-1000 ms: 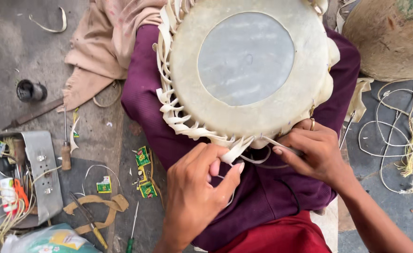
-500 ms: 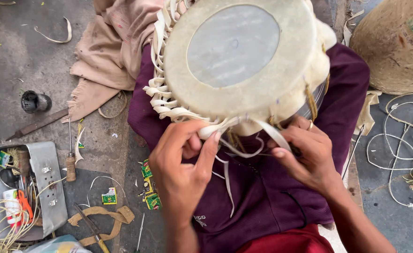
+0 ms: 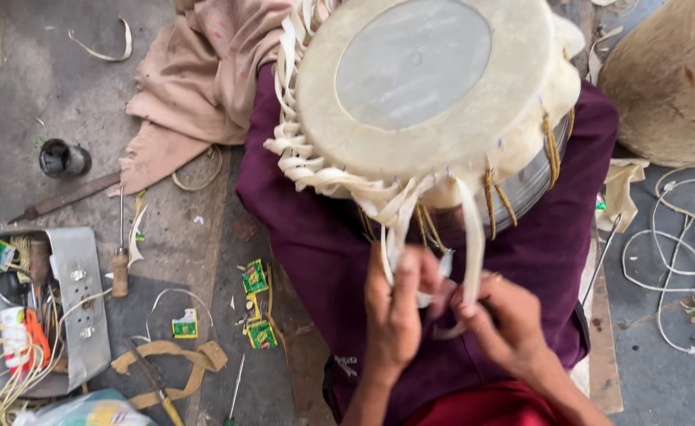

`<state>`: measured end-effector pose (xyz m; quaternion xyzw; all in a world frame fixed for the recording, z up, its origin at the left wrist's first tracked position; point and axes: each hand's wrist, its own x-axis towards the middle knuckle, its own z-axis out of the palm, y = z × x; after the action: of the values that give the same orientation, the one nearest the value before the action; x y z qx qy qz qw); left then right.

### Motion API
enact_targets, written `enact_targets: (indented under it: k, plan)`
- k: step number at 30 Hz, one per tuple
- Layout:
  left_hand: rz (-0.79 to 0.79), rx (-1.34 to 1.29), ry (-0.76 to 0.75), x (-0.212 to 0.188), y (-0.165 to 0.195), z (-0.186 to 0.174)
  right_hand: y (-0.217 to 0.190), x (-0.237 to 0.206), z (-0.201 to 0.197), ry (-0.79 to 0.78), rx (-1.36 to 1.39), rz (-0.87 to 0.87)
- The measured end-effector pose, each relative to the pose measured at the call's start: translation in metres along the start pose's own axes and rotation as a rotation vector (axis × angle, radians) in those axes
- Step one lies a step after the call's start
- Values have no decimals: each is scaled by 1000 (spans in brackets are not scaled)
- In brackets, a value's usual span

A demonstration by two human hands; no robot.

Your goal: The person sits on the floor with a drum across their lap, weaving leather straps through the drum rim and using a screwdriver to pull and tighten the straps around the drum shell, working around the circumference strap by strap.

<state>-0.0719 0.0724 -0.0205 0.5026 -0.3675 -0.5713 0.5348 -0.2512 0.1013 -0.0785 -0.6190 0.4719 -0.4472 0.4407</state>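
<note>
Left hand (image 3: 395, 315) and right hand (image 3: 509, 319), both pinched shut on a pale rawhide lacing strap (image 3: 471, 244), work below the drum (image 3: 430, 102) on the lap; braided lacing looks done along the left rim, the right side bare but for cords; awl (image 3: 119, 260), tool tray (image 3: 71, 308), loose cord (image 3: 670, 260) lie aside.

A drum (image 3: 434, 95) rests on a lap in purple cloth (image 3: 316, 237). Below its rim, the left hand (image 3: 395, 312) and right hand (image 3: 505, 319) pinch a pale hide strap (image 3: 471, 237). A tool tray (image 3: 71, 300) lies far left, cord (image 3: 678, 252) right.
</note>
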Motion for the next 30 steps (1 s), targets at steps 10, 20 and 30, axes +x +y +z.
enact_targets:
  k: [10, 20, 30]
  plan:
    - [120, 460, 122, -37, 22, -58, 1, 2, -35, 435, -26, 119]
    - [111, 571, 199, -89, 37, -73, -12, -2, -6, 91, 210, 303]
    - [135, 1072, -145, -101, 28, -85, -38, -12, 9, -166, -121, 276]
